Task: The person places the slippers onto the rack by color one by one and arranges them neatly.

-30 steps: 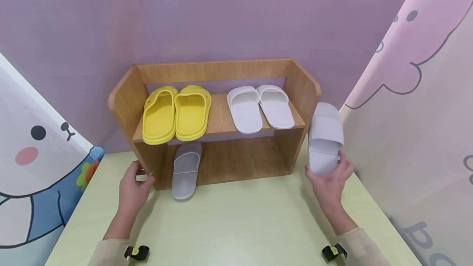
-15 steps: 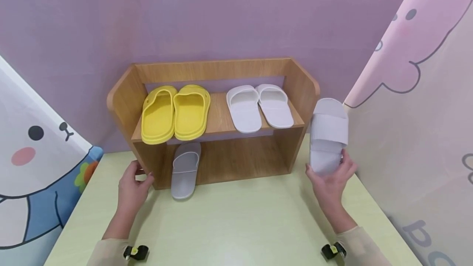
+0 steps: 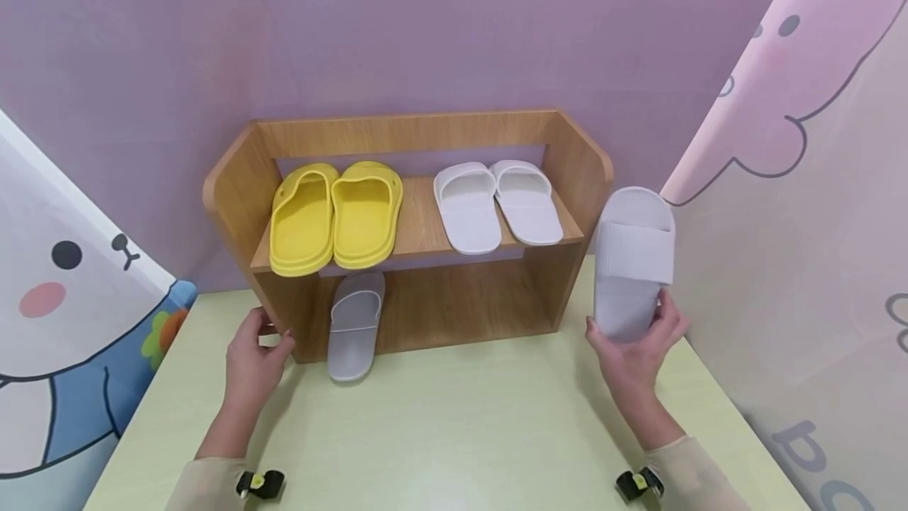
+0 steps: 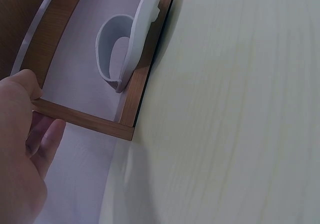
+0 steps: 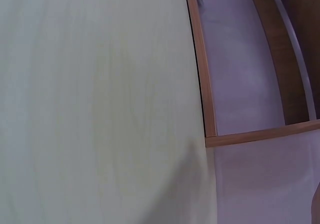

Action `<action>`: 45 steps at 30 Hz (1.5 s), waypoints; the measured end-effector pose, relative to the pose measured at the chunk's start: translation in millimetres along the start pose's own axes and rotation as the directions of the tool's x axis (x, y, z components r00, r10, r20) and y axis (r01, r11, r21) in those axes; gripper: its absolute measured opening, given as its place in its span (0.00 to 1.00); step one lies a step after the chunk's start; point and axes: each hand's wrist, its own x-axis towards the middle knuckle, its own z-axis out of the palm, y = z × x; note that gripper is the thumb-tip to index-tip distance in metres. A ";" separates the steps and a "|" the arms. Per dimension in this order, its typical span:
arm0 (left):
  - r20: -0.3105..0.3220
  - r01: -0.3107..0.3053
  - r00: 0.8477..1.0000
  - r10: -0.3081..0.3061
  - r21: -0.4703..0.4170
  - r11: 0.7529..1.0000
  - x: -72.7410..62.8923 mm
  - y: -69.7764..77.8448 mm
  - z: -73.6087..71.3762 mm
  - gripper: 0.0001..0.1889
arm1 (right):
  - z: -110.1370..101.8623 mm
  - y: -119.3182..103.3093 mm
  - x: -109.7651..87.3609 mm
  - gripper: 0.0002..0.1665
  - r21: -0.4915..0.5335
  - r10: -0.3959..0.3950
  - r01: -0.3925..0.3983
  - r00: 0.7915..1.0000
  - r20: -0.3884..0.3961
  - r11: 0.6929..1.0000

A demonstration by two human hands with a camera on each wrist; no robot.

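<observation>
My right hand (image 3: 638,345) grips a pale grey slide slipper (image 3: 634,255) by its heel end, at the right of the wooden shoe rack (image 3: 454,302). Its toe points up and away, and the ribbed strap faces me. With thumb and fingers on either side, my left hand (image 4: 25,124) pinches the front edge of the rack's left side panel (image 4: 82,119). A matching grey slipper (image 3: 355,330) sits at the left of the bottom shelf, heel jutting past the front edge. In the right wrist view, only a sliver of hand (image 5: 316,206) shows.
On the upper shelf stand two yellow clogs (image 3: 336,219) at the left and two white slippers (image 3: 500,207) at the right. The rack rests on a pale wooden table (image 3: 461,432), before a purple cloth backdrop (image 3: 426,30). Printed cloths hang at both sides.
The slipper in my right hand has tipped up and shifted slightly right, showing more of its strap and sole. My left hand stays on the rack's panel.
</observation>
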 end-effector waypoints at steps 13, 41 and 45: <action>0.005 0.012 1.000 -0.012 0.002 1.000 0.0 1.3 -0.3 0.22 | 3.6 -15.8 -3.2 0.62 0.068 -0.094 0.089 0.993 0.072 0.994; -0.027 -0.031 0.999 0.031 0.000 1.000 -0.6 -3.4 1.9 0.22 | 26.6 9.0 -32.5 0.71 0.114 -0.193 0.165 0.927 0.321 0.980; -0.032 -0.042 0.999 0.041 -0.003 0.999 -0.9 -3.3 2.0 0.21 | 28.2 12.0 -35.6 0.72 0.129 -0.223 0.189 0.912 0.345 0.973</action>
